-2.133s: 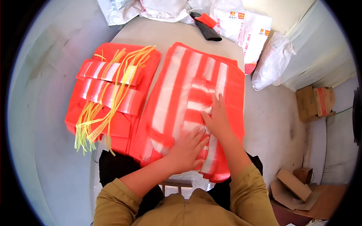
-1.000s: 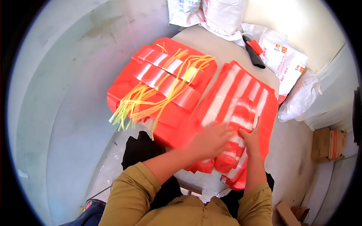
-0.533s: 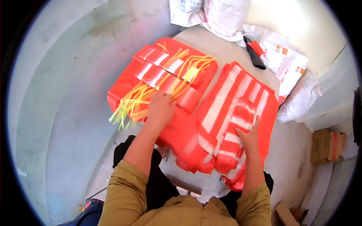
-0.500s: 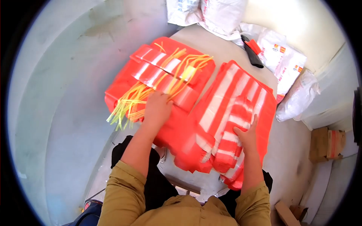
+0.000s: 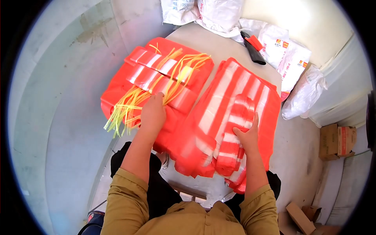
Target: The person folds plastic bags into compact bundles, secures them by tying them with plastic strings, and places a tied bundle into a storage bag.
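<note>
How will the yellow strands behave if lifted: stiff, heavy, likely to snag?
Probably floppy: the yellow strands curve loosely across the red stack. Likely light, since each looks like a thin, narrow ribbon. They may tangle or splay rather than lift as one, as several cross and the lower ends fan apart.

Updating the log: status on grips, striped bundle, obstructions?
Left grip at the yellow strips, hold unclear. Right grip spread on the striped bundle. Bundle atop wider striped stack. No visible obstruction.
</note>
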Motion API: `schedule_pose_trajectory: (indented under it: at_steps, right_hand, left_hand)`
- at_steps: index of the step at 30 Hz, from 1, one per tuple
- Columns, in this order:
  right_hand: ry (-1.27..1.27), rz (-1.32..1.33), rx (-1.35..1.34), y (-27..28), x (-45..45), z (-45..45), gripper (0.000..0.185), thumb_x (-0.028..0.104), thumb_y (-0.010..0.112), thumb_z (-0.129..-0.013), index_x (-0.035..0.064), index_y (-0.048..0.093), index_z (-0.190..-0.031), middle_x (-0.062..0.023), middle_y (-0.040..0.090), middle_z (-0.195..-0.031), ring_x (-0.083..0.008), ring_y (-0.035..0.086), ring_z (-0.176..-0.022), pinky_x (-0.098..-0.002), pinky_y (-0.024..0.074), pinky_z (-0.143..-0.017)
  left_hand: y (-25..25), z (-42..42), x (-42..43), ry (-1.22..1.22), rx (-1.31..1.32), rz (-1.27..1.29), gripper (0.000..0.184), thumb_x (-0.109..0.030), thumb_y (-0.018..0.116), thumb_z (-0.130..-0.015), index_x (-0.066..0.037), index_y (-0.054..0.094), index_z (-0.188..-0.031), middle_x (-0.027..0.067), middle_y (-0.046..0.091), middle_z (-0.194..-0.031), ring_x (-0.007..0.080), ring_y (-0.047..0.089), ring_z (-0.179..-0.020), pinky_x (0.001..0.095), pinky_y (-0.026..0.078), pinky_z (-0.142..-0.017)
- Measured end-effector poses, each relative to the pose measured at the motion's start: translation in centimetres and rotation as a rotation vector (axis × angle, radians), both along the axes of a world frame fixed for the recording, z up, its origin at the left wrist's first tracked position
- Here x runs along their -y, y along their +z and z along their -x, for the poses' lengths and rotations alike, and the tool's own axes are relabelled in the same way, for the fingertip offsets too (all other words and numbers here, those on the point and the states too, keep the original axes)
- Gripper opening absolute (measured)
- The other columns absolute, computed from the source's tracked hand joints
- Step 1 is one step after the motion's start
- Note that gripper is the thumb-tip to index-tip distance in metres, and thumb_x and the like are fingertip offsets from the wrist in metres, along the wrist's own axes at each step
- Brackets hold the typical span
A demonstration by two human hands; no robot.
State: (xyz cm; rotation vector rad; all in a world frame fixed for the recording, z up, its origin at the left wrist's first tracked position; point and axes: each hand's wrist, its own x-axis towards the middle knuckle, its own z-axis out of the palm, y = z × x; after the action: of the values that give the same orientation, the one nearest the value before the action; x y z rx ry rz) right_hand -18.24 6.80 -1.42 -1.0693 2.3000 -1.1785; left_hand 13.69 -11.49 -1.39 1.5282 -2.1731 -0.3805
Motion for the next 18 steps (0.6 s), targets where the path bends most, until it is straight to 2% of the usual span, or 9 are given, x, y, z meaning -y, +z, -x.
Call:
schedule_pose_trajectory:
  at_steps: [3,6,9,10,13,14,18]
  right_hand:
    - [-0.019,-0.006,0.155,1.5,0.0,-0.7,0.114,0.009,0.085,-0.083,0.0094,0.01,-0.169,-0.0252,0.053,-0.148,-0.0354,0.063,-0.127,-0.0446,0.0617,-0.096]
    - [-0.064,-0.016,0.406,4.2,-0.2,-1.3,0.116,0.006,0.083,-0.084,0.0111,0.005,-0.169,-0.0246,0.051,-0.15,-0.0356,0.062,-0.128,-0.0447,0.0615,-0.096]
    - [-0.087,0.152,0.659,2.9,-0.7,1.3,0.119,0.007,0.084,-0.085,0.0139,0.002,-0.17,-0.0223,0.049,-0.153,-0.0357,0.061,-0.13,-0.0441,0.0616,-0.096]
    - [-0.045,0.231,0.771,2.1,-1.2,2.2,0.114,0.01,0.082,-0.089,0.0132,0.003,-0.171,-0.0197,0.046,-0.157,-0.0329,0.058,-0.133,-0.044,0.0593,-0.099]
    - [-0.006,0.28,0.891,2.1,-2.5,3.8,0.116,0.02,0.081,-0.091,0.0037,-0.003,-0.17,-0.0218,0.033,-0.166,-0.0314,0.043,-0.148,-0.0429,0.0401,-0.119]
    - [-0.017,0.207,0.857,3.2,-3.4,3.6,0.108,0.026,0.076,-0.097,0.0041,-0.001,-0.17,-0.0195,0.026,-0.171,-0.0269,0.032,-0.155,-0.041,0.0279,-0.125]
    - [-0.026,0.223,0.864,5.8,-4.7,3.2,0.102,0.025,0.072,-0.1,0.0046,0.001,-0.17,-0.0181,0.03,-0.169,-0.0263,0.042,-0.148,-0.0403,0.0366,-0.12]
  left_hand:
    - [0.5,-0.2,0.5,0.016,-0.209,-0.205,0.053,-0.005,0.073,-0.092,-0.008,0.054,-0.141,0.0142,0.07,-0.105,0.0318,0.071,-0.097,0.042,0.058,-0.084]
    - [1.2,0.0,1.2,-0.049,-0.843,-0.651,0.062,-0.004,0.073,-0.094,-0.011,0.048,-0.15,0.0071,0.069,-0.104,0.0212,0.072,-0.093,0.0358,0.058,-0.08]
    - [2.8,1.9,0.0,-0.117,-1.278,-0.957,0.07,-0.006,0.074,-0.095,-0.012,0.043,-0.157,0.0027,0.068,-0.103,0.0144,0.071,-0.093,0.0319,0.057,-0.079]
    - [3.6,3.1,-1.0,-0.157,-1.298,-0.981,0.074,-0.004,0.073,-0.095,-0.012,0.039,-0.16,0.0039,0.068,-0.102,0.0155,0.072,-0.092,0.0324,0.058,-0.079]
    - [2.8,7.6,-3.3,-0.321,-1.223,-1.0,0.067,-0.006,0.07,-0.097,-0.01,0.044,-0.159,0.0041,0.069,-0.105,0.0163,0.072,-0.091,0.0316,0.058,-0.081]
    - [2.6,9.1,-4.3,-0.379,-1.143,-0.994,0.061,-0.008,0.069,-0.099,-0.008,0.049,-0.156,0.0046,0.07,-0.11,0.0173,0.072,-0.091,0.0318,0.058,-0.081]
    - [1.0,14.8,-8.2,-0.525,-0.786,-0.919,0.048,-0.027,0.063,-0.106,-0.002,0.06,-0.146,0.0088,0.07,-0.124,0.021,0.071,-0.099,0.0351,0.057,-0.087]
